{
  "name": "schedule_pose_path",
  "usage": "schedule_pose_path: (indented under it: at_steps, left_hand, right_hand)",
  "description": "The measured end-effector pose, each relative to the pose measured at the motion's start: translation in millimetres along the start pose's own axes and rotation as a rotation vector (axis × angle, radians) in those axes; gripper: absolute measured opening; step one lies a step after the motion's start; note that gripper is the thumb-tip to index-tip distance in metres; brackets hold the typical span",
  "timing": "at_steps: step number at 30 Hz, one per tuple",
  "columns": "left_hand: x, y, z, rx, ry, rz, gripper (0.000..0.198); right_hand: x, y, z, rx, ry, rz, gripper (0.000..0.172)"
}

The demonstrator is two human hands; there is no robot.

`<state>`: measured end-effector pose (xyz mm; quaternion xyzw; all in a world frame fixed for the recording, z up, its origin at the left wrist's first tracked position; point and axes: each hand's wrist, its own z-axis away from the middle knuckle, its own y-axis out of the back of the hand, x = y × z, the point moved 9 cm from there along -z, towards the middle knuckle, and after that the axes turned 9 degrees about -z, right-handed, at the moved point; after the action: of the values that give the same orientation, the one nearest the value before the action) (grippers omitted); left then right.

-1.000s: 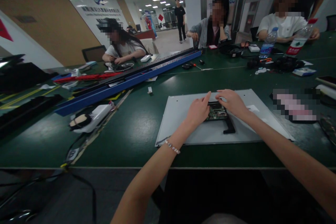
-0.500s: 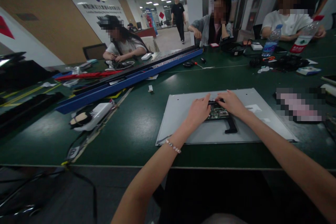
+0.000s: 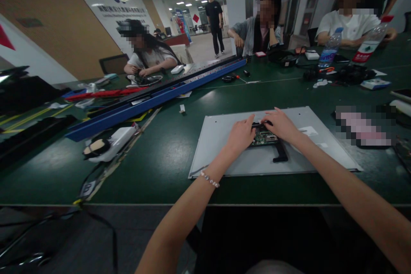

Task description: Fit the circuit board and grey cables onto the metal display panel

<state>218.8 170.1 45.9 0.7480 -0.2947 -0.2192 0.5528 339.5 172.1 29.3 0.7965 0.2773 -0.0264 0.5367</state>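
Note:
A light grey flat panel (image 3: 221, 154) lies on the green table, with a green circuit board (image 3: 266, 138) in a black frame on its middle. From the frame a black bracket (image 3: 281, 154) sticks out toward me. My left hand (image 3: 241, 135) rests at the board's left edge, its index finger stretched toward the far edge. At the board's far right corner is my right hand (image 3: 281, 124), its fingers bent against the black edge. What the fingertips of either hand hold, if anything, is too small to make out.
Long blue rails (image 3: 160, 99) lie across the table at the left, beyond a white device (image 3: 115, 143). A pink-and-black object (image 3: 362, 128) is right of the panel. Bottles (image 3: 330, 49) stand farther back. People sit across the table; one person (image 3: 214, 19) stands behind.
The person in black in the background has come a little nearer. The whole view has shifted slightly. Both of my hands stay at the same places on the board.

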Motion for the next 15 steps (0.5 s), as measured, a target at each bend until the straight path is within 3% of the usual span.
schedule_pose_path:
  at_steps: [15]
  left_hand:
    - [0.6, -0.6, -0.6, -0.015, 0.022, 0.002, 0.053]
  right_hand:
    - [-7.0, 5.3, -1.6, -0.016, -0.053, 0.073, 0.023]
